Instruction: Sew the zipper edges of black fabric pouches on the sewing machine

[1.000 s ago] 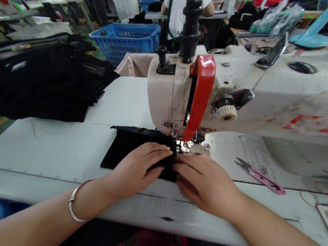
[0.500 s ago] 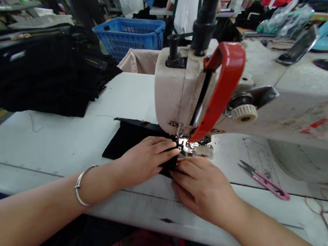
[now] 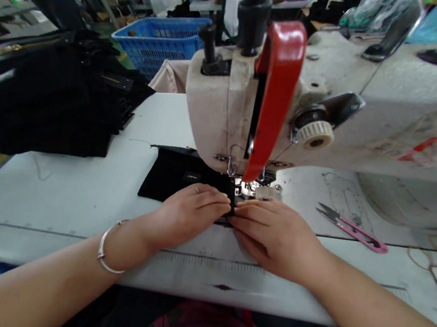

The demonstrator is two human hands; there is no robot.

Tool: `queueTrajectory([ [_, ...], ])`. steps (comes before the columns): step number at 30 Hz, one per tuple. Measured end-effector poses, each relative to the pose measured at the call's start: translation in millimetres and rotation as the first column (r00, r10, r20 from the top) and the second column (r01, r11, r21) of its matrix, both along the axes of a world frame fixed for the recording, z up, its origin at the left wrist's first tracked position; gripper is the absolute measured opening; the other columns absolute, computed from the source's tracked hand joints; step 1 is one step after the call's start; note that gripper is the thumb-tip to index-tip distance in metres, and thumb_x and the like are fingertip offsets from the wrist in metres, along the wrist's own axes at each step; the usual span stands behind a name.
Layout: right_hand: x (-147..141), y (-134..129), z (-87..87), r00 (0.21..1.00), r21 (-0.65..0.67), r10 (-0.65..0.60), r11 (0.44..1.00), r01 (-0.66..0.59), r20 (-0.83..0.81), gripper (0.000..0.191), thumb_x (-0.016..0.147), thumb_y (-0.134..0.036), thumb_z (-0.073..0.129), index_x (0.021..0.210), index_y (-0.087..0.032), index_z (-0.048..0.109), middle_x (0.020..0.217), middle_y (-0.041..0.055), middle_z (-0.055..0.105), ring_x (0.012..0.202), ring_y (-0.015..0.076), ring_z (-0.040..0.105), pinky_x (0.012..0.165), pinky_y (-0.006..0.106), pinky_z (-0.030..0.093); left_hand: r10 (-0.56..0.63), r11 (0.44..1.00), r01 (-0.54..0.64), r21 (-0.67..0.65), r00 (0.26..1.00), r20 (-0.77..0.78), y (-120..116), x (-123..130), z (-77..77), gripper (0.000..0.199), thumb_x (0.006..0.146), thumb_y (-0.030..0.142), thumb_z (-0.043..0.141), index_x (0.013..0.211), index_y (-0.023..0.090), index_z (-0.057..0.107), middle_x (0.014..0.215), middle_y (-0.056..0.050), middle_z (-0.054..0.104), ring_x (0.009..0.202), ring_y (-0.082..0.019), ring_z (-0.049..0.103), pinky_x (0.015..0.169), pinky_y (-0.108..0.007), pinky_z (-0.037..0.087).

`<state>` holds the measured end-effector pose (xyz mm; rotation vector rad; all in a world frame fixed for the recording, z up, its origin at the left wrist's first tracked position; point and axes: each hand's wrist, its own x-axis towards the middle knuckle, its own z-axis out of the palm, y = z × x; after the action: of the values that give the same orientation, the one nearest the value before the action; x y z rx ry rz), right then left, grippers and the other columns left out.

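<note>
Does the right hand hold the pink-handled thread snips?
No, the pink-handled thread snips lie on the white sewing table, apart from the right hand, which rests against the black fabric.

Left hand (image 3: 189, 216), right hand (image 3: 276, 240) pressing black fabric (image 3: 184, 178) by presser foot (image 3: 251, 189)

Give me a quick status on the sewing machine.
Left hand and right hand on black fabric piece, fingertips together beside presser foot. Pink-handled thread snips lying off to the right, apart from the hands.
</note>
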<state>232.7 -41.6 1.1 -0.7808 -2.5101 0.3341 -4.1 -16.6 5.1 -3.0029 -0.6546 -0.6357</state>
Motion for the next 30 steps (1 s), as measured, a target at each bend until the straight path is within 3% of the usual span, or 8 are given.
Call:
queueTrajectory([
  [8, 12.4, 3.9, 0.2, 0.999, -0.045, -0.013, 0.999, 0.011, -0.050, 0.020, 0.093, -0.019, 0.051, 0.101, -0.018, 0.069, 0.100, 0.0052, 0.069, 0.092, 0.0190, 0.062, 0.081, 0.036, 0.049, 0.025, 0.999, -0.024, -0.041, 1.000, 0.019, 2.7, -1.0, 0.5, 0.019, 0.093, 0.012, 0.057, 0.109, 0.015, 0.065, 0.111, -0.006, 0.069, 0.104, -0.017, 0.065, 0.094, -0.034, 0.055],
  [13, 10.1, 3.7, 0.1, 0.999, -0.010, -0.034, 0.999, 0.033, -0.033, 0.025, 0.091, -0.016, 0.050, 0.111, -0.018, 0.066, 0.112, 0.0065, 0.067, 0.095, 0.0198, 0.061, 0.081, 0.037, 0.048, -0.016, 1.000, 0.017, -0.026, 1.000, 0.027, 1.8, -2.6, -2.4, 0.020, 0.092, 0.011, 0.056, 0.110, 0.014, 0.064, 0.111, -0.007, 0.069, 0.105, -0.017, 0.064, 0.094, -0.034, 0.055],
  [18, 9.0, 3.7, -1.9, 1.000, -0.028, -0.014, 1.000, 0.013, -0.017, 0.026, 0.090, -0.015, 0.051, 0.111, -0.017, 0.065, 0.113, 0.0063, 0.067, 0.095, 0.0199, 0.060, 0.082, 0.038, 0.047, 0.028, 0.998, -0.025, -0.050, 0.998, 0.057, -0.7, -1.2, -3.6, 0.020, 0.092, 0.011, 0.056, 0.111, 0.014, 0.063, 0.109, -0.006, 0.068, 0.102, -0.016, 0.064, 0.092, -0.033, 0.055],
  [22, 7.7, 2.8, -1.7, 1.000, -0.007, -0.010, 1.000, 0.010, 0.003, 0.023, 0.088, -0.015, 0.053, 0.107, -0.018, 0.066, 0.111, 0.0058, 0.067, 0.095, 0.0214, 0.060, 0.081, 0.040, 0.046, -0.027, 0.999, 0.029, -0.029, 0.998, 0.055, 0.2, 3.6, -1.9, 0.016, 0.095, 0.011, 0.052, 0.106, 0.013, 0.063, 0.106, -0.006, 0.070, 0.102, -0.016, 0.064, 0.094, -0.032, 0.054],
  [30, 6.7, 0.2, -1.3, 0.998, -0.021, -0.027, 0.999, 0.028, 0.048, 0.034, 0.088, -0.015, 0.051, 0.121, -0.016, 0.059, 0.123, 0.0078, 0.063, 0.108, 0.0237, 0.057, 0.092, 0.043, 0.046, -0.060, 0.997, 0.060, 0.051, 0.998, 0.004, 4.3, -0.6, -8.0, 0.019, 0.096, 0.012, 0.049, 0.110, 0.011, 0.063, 0.109, -0.005, 0.071, 0.108, -0.014, 0.064, 0.099, -0.029, 0.053],
])
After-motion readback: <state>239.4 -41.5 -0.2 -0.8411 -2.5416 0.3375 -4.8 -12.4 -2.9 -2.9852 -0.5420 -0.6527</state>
